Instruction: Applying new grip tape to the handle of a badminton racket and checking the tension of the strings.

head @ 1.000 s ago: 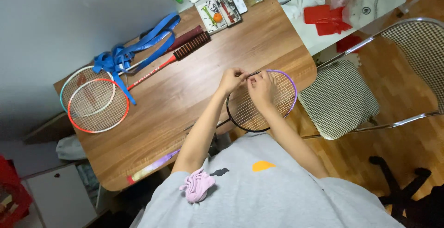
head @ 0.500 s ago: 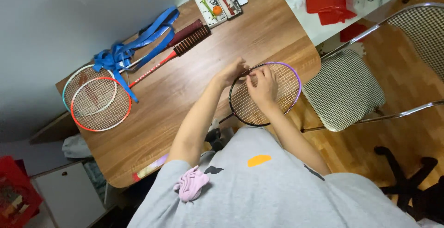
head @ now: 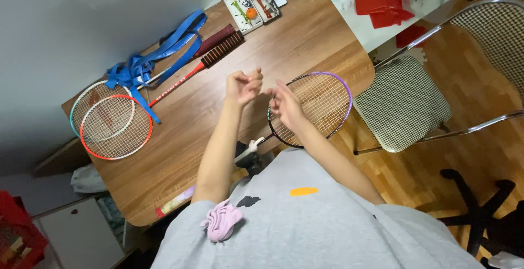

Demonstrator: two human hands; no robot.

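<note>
The left hand (head: pixel 244 86) is curled into a loose fist, its grip pinched shut as if on a thin string, though the string itself is too fine to make out and I cannot tell for certain that anything is held. The right hand (head: pixel 284 105) has its fingers spread and half open, closed on nothing that shows, hovering just over the near-left rim of the purple and black racket (head: pixel 311 109).

That racket lies with its head on the right edge of the counter (head: pixel 305 45), partly overhanging toward the checked chair (head: pixel 401 102), its shaft running back toward the person's body. Its string bed looks fully woven across the frame, so the bulk of the stringing appears done; what seems left is finishing work at the rim near the hands, judging from where both hands gather.

The left forearm rises steeply from the counter, wrist bent, fist lifted clear above the wood and just left of the racket head. The right forearm reaches forward lower down, palm turned down toward the strings. Two more rackets (head: pixel 112 121) lie stacked at the far left of the counter under a tangle of blue ribbon (head: pixel 147 64), untouched.
</note>
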